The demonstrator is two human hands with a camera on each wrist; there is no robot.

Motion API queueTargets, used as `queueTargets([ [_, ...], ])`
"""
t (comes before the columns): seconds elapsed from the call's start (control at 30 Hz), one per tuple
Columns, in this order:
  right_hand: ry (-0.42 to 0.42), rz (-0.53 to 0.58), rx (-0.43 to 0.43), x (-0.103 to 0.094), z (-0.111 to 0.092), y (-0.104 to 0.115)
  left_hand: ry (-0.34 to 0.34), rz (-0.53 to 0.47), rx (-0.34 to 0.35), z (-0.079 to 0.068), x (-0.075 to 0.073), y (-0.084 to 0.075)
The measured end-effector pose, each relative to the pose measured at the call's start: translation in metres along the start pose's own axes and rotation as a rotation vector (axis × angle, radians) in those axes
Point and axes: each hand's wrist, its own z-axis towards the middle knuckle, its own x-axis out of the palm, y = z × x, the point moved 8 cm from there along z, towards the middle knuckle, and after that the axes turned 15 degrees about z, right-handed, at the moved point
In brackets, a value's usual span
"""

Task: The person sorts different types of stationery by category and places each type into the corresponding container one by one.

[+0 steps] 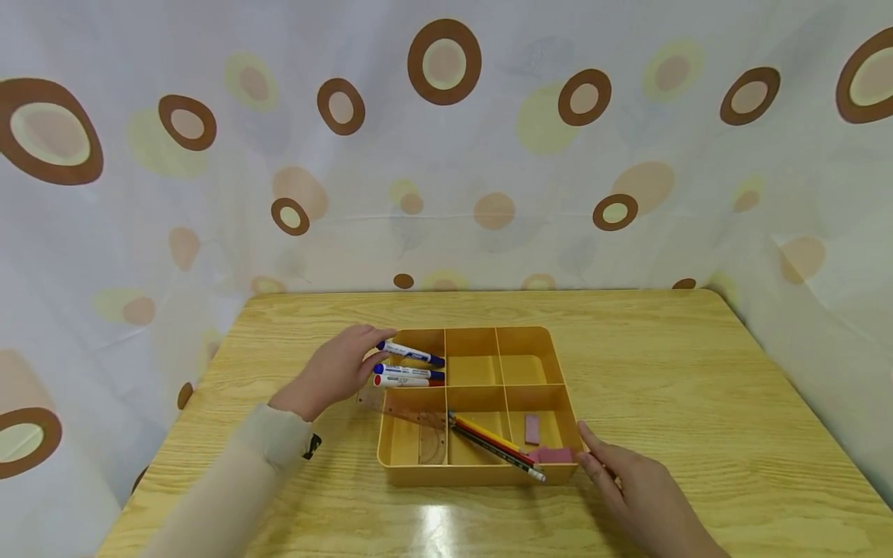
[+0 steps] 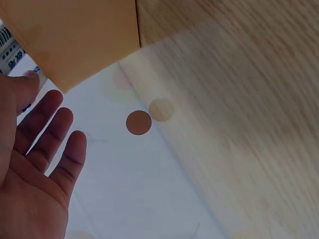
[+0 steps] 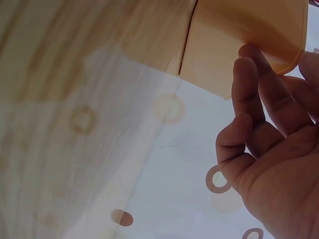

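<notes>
With thumb and fingertips, my left hand (image 1: 338, 368) pinches the capped end of a blue whiteboard marker (image 1: 413, 354) over the back left compartment of a yellow-orange divided tray (image 1: 474, 476). In the left wrist view, the thumb covers part of the marker, and the other fingers stand loosely bent outside the tray wall. Another blue marker (image 1: 412, 373) and a red marker (image 1: 408, 382) lie just below it, across the same compartment. My right hand (image 1: 631, 480) holds the tray's front right corner. Its fingers (image 3: 245, 74) lie against the outer wall, with the thumb at the rim.
Several pencils (image 1: 488, 439) lean across the front middle compartment and over the front rim. A clear ruler (image 1: 401, 407) and a protractor (image 1: 434, 446) sit at front left. Pink erasers (image 1: 532, 428) lie at front right. Beneath is a wooden table (image 1: 663, 364); a patterned cloth (image 1: 488, 256) hangs behind.
</notes>
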Motion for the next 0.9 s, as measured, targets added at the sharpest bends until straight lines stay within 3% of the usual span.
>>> queueTargets([
  [0.13, 0.0, 0.001, -0.002, 0.0, 0.0, 0.001, 0.02, -0.018, -0.043, -0.011, 0.002, 0.002],
  [0.4, 0.004, 0.002, -0.008, 0.0, 0.0, 0.001, -0.007, -0.104, -0.148, -0.037, 0.0, 0.004],
  [0.53, 0.01, 0.0, -0.005, 0.002, 0.001, 0.001, 0.02, -0.179, -0.239, -0.056, 0.001, 0.002],
  [0.73, 0.01, -0.029, -0.03, 0.002, 0.0, 0.005, 0.107, -0.38, -0.394, -0.095, 0.001, -0.016],
  [0.9, 0.033, -0.033, 0.035, 0.002, 0.0, 0.0, 0.159, -0.434, -0.477, -0.114, -0.004, -0.039],
])
